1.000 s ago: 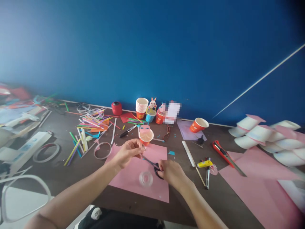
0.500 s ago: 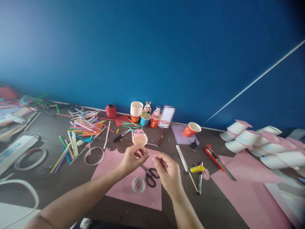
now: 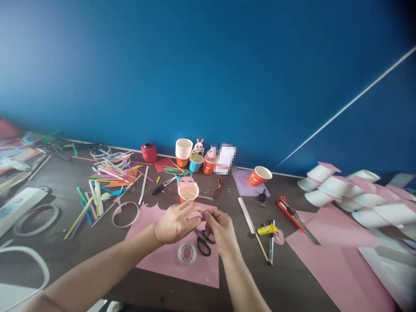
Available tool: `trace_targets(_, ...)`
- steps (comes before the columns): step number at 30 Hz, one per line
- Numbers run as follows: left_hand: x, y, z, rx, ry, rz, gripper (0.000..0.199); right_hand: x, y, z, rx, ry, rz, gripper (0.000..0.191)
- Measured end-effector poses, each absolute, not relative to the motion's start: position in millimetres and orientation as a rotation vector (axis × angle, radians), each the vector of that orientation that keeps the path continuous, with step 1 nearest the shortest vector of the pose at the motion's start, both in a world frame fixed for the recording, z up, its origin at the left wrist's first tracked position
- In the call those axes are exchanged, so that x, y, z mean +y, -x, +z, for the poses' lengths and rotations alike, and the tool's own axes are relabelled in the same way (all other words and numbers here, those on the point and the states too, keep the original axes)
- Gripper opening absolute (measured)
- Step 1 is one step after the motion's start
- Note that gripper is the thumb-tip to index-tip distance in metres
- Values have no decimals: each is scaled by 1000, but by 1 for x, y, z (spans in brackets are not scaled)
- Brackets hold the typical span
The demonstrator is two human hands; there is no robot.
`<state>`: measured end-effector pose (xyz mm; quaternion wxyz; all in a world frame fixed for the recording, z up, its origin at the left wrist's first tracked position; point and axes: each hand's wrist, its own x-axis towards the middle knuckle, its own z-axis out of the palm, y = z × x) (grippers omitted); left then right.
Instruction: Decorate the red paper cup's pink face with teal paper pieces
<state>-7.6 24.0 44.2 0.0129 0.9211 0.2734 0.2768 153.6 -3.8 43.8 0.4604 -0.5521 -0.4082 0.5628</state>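
My left hand (image 3: 178, 222) and my right hand (image 3: 219, 227) meet at the fingertips above a pink sheet (image 3: 198, 275). The fingers of both are closed in a pinch; whatever lies between them is too small to make out. Under and beside my right hand are black-handled scissors (image 3: 204, 248), partly covered. A clear tape roll (image 3: 187, 254) lies on the sheet below my left hand. Just beyond my hands stands a red cup with a pink animal face (image 3: 188, 190).
Behind are stacked paper cups (image 3: 183, 149) and a blue cup (image 3: 196, 163). Colored strips (image 3: 113, 171) lie left. To the right are a red cup (image 3: 260, 176), a red cutter (image 3: 289, 214), a yellow tube (image 3: 267, 229) and white paper rolls (image 3: 328, 190).
My hands have come together; they were slightly apart before. My left hand has turned, with its back now more upward. The whole view has shifted a little.
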Motion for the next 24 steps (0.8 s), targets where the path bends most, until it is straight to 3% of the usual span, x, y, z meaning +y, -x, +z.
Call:
trace_targets(15,25,9,56,825,-3091,787,14,-12,-159,36,-988,1323,1332,37)
trace_targets(24,25,5,51,738,-3147,804,13,-12,-152,25,-988,1400,1286,28)
